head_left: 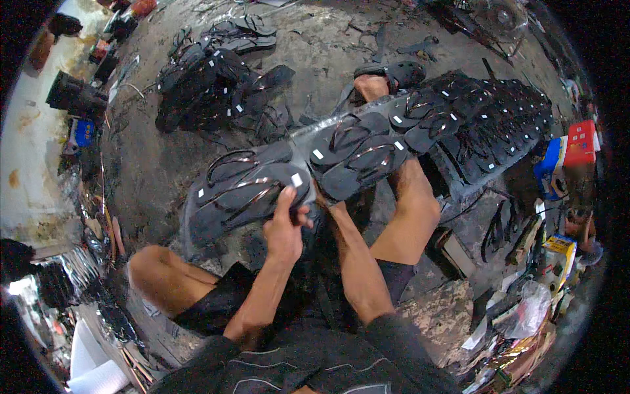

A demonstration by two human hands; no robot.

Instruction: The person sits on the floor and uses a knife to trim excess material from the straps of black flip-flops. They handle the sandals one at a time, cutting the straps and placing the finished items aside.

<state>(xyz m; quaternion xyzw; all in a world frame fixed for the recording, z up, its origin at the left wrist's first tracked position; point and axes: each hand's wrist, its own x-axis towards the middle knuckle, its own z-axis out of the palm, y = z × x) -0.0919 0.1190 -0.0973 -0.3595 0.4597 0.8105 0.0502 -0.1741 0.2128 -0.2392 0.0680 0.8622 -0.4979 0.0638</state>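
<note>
Barely visible, right hand (324, 199) beneath sandals (359, 173)

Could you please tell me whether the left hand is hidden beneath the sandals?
No, the left hand shows plainly, its fingers near a white label.

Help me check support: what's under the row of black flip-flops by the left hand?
The right forearm and leg run under the row; a foot emerges beyond. The right hand is mostly covered, grip hidden.
</note>
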